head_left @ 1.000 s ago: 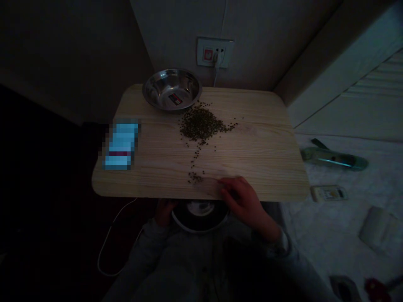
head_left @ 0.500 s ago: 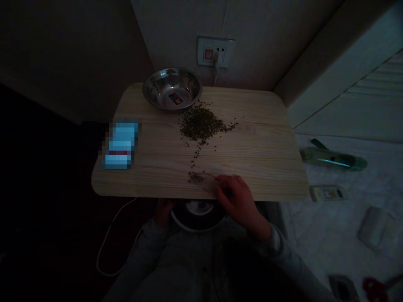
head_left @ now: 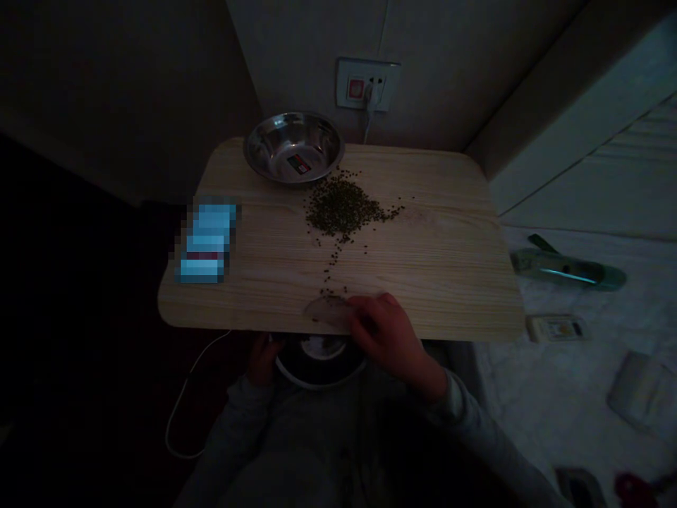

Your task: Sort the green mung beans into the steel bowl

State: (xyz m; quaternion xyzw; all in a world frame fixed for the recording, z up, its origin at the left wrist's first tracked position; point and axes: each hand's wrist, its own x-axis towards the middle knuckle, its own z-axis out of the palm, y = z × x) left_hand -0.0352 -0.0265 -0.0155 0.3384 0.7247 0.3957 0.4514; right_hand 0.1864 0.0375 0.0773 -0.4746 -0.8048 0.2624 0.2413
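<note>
Right hand (head_left: 383, 331) at the near edge of the bench (head_left: 449, 254), right of that edge's middle; fingers bent and pinching a thin see-through sheet (head_left: 328, 309), which reaches leftward along the bench top close to the near edge; exact shape of the sheet hard to tell in the dim light.

Left hand (head_left: 261, 360) below the near edge, in shadow; grasping the left rim of a dark dish with a pale rim (head_left: 320, 386), which sits just below the near edge, partly hidden by the bench and the right hand; finger detail too dark to tell.

Seeds (head_left: 343, 204), small and dark green, heaped between the bench middle and the far edge; a short spur of them points toward the right edge; a thin broken trail runs from the heap toward the near edge, ending in a few seeds beside the sheet.

Steel bowl (head_left: 293, 144) upright near the far left corner, a dark and red label inside; heap lies just beside its right side; lit screen (head_left: 208, 243), blurred, near the left edge.

Beyond the far edge, a wall socket (head_left: 369, 85) with a plug in it; past the right edge, a greenish bottle (head_left: 571, 269) lying on a white quilted cover (head_left: 550, 395).
</note>
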